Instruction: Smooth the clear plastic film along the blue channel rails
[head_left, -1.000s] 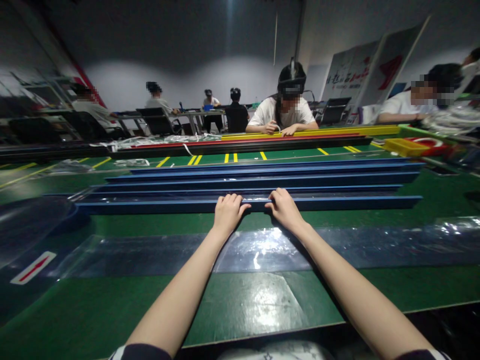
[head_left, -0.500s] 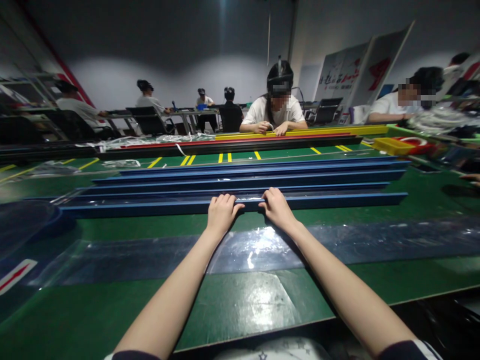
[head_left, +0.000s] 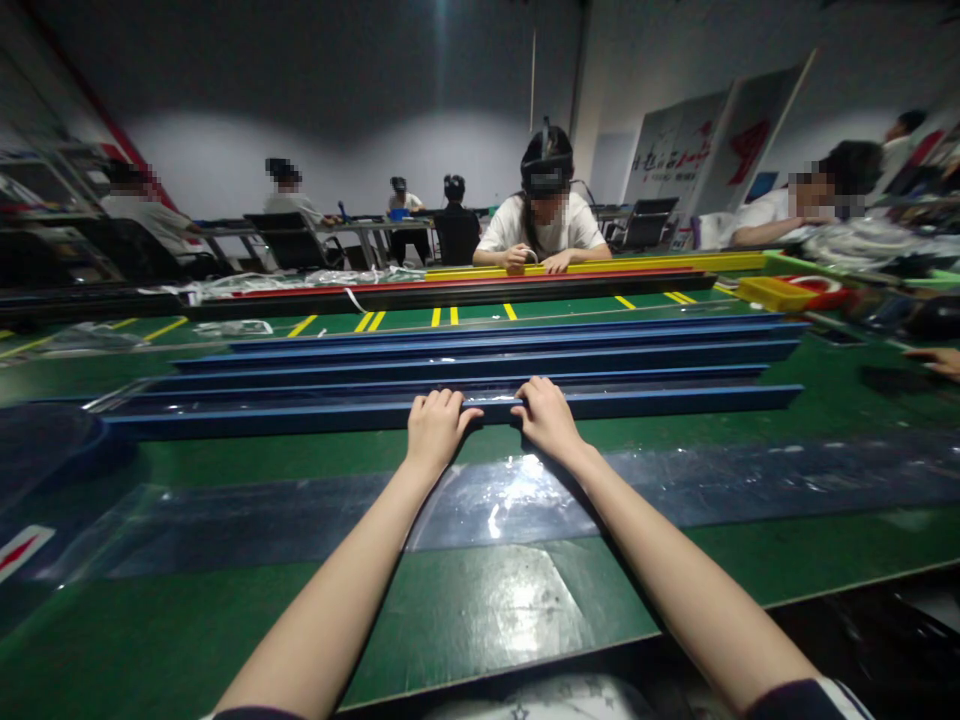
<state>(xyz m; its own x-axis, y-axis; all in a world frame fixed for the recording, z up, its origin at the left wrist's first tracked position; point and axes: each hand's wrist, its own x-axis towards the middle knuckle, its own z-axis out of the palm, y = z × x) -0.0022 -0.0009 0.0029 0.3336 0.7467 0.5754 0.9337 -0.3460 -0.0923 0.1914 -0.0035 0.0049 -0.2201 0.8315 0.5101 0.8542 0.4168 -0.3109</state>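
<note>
Both hands grip the near edge of the closest long blue channel strip (head_left: 660, 404), which lies crosswise on the green table. My left hand (head_left: 436, 425) has its fingers curled over the rim, thumb pointing inward. A short gap to the right, my right hand (head_left: 547, 412) holds the same rim, its fingertips partly hidden behind the edge. Clear plastic film shows inside the channel. More blue strips (head_left: 600, 352) lie parallel just beyond. Under my forearms a flat band of clear film (head_left: 300, 515) stretches across the table, joining a large roll (head_left: 45, 470) at the left.
Red, black and yellow strips (head_left: 645, 265) run along the far side, where a co-worker (head_left: 544, 215) leans over them. A yellow tray (head_left: 776, 293) stands at the right, near another person's hand (head_left: 937, 360). The table's front edge (head_left: 570, 655) is close to me.
The whole view has shifted slightly, so the scene sits a little further left. Both hands keep their hold on the blue channel strip.
</note>
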